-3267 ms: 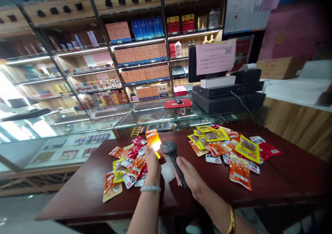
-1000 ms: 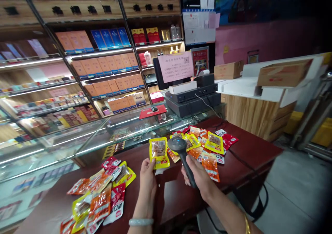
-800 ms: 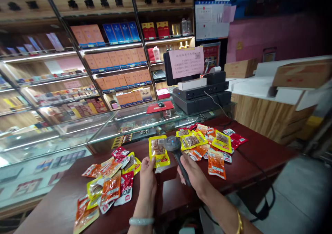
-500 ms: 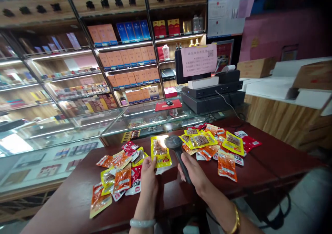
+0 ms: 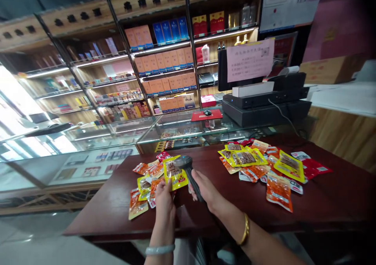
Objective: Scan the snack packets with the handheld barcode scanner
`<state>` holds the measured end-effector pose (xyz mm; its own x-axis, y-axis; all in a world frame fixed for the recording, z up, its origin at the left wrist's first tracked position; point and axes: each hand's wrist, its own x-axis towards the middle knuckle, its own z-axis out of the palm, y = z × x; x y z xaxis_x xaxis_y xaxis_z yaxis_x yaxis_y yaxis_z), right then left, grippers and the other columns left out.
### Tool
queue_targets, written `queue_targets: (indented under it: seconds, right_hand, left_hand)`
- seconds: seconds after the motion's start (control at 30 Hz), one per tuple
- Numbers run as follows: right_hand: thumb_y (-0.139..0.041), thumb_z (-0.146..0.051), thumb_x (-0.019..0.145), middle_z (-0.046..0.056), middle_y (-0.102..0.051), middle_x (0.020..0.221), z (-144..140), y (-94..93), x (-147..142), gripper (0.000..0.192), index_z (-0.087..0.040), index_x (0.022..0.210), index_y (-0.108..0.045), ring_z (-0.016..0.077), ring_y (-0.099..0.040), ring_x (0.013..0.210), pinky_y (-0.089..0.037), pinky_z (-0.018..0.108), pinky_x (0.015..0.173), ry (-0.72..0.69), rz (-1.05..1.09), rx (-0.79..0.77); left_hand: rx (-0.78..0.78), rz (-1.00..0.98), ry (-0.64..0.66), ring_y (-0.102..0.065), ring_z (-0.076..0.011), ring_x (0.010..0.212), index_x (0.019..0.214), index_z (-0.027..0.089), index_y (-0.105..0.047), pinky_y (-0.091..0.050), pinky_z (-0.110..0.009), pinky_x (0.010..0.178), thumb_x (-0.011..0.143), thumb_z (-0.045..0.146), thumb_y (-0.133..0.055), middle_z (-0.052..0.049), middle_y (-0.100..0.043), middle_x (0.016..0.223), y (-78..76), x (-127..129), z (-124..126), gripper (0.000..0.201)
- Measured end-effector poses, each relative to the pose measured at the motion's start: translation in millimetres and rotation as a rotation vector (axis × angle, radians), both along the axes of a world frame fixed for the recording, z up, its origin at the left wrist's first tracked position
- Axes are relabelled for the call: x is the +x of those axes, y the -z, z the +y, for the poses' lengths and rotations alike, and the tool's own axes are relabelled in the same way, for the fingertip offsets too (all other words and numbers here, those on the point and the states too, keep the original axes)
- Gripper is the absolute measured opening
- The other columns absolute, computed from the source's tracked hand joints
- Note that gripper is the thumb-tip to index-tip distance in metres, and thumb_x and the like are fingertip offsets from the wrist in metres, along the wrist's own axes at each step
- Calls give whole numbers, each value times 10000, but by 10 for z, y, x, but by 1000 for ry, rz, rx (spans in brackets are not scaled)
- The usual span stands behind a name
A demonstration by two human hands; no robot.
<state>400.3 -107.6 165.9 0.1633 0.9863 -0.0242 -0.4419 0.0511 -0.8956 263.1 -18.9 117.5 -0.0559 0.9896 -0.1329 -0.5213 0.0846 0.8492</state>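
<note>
The left hand was pinched on the lower edge of a yellow snack packet, thumb on top, holding it up off the desk. The right hand was closed around the handle of a black scanner, whose head overlapped the packet's upper right side; whether they touched was unclear. Half a second earlier a bright glare lay on the packet, which showed just right of the left pile; now the glare was gone and the packet showed in front of that pile's right side. That suggested the reading of this packet was probably over. Farther right lay the larger pile, with the cash register behind it.
</note>
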Motion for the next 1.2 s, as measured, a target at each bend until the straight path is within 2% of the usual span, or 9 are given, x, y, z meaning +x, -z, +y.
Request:
queue_targets:
  seconds: [0.2, 0.33, 0.47, 0.63, 0.83, 1.0, 1.2]
  right_hand:
    - [-654, -843, 706, -101, -495, 504, -63, -75, -133, 650, -236, 838, -463, 65, -387, 368, -315, 191, 389, -9, 67, 14]
    - [-666, -820, 724, -100, -490, 523, -76, -108, -203, 634, -229, 862, -482, 58, -372, 394, -297, 178, 399, -12, 43, 32]
    - [-655, -807, 746, -94, -493, 540, -57, -136, -270, 621, -221, 878, -499, 62, -391, 411, -314, 179, 409, -31, -3, 37]
    - [-630, -838, 730, -91, -507, 532, 30, -103, -371, 652, -222, 902, -506, 68, -408, 384, -330, 189, 398, -55, -33, 25]
    - [-625, -826, 745, -89, -517, 554, 40, -94, -421, 668, -213, 989, -521, 70, -415, 405, -334, 181, 404, -60, -38, 29]
    - [-685, -785, 724, -111, -472, 549, 33, -11, -408, 705, -211, 1106, -541, 65, -351, 417, -308, 171, 395, -43, -48, 73]
    - [-710, -758, 711, -101, -473, 550, 25, 33, -455, 694, -203, 1102, -566, 71, -337, 418, -291, 189, 392, -31, -62, 68]
  left_hand:
    - [110, -26, -128, -593, -85, 540, 775, 216, -436, -494, -201, 561, 577, 322, -912, 82, -587, 645, -75, -137, 7, 526]
    - [183, -34, -159, -542, -54, 515, 761, 210, -435, -469, -177, 557, 543, 367, -931, 107, -528, 601, -108, -192, 29, 564]
    - [163, -43, -177, -584, -74, 544, 744, 206, -434, -495, -200, 574, 504, 404, -942, 79, -598, 635, -62, -258, 77, 596]
    - [152, -52, -177, -609, -94, 544, 733, 210, -422, -518, -228, 589, 505, 394, -939, 63, -632, 644, -33, -330, 101, 595]
    - [177, -58, -190, -602, -86, 525, 785, 218, -428, -482, -205, 554, 539, 362, -923, 80, -626, 667, -85, -397, 72, 571]
    - [209, -73, -197, -614, -95, 550, 797, 224, -413, -502, -228, 598, 540, 386, -928, 74, -642, 696, -122, -399, 59, 598]
    - [237, -70, -226, -588, -81, 586, 788, 220, -415, -485, -222, 632, 576, 382, -913, 78, -606, 696, -98, -364, 48, 565]
